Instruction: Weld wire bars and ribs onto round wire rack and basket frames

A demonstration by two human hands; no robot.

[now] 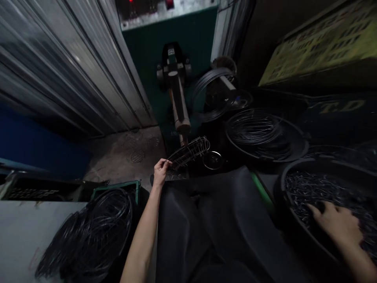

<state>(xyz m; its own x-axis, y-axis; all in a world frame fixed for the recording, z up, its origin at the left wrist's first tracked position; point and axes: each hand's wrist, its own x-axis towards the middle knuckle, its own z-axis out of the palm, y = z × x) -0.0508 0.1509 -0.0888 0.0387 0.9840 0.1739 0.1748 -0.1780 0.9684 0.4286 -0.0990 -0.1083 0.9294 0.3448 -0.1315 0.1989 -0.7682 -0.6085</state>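
Observation:
My left hand (160, 169) is closed in a pinch on the near end of a small wire basket frame (190, 151), held out level under the tip of a machine arm (179, 106). My right hand (338, 224) lies low at the right in a black round tub (282, 188) of short dark wire pieces (312, 188). Its fingers curl into the pieces, and I cannot see whether they hold any. A small wire ring (212, 160) lies just right of the basket frame.
A green machine body (182, 43) stands at the back. Coils of black wire rings (259, 131) fill a round tray on the right, and more rings (94, 232) lie piled at lower left. A corrugated metal wall (67, 67) is at left. Dark cloth (224, 224) covers my lap.

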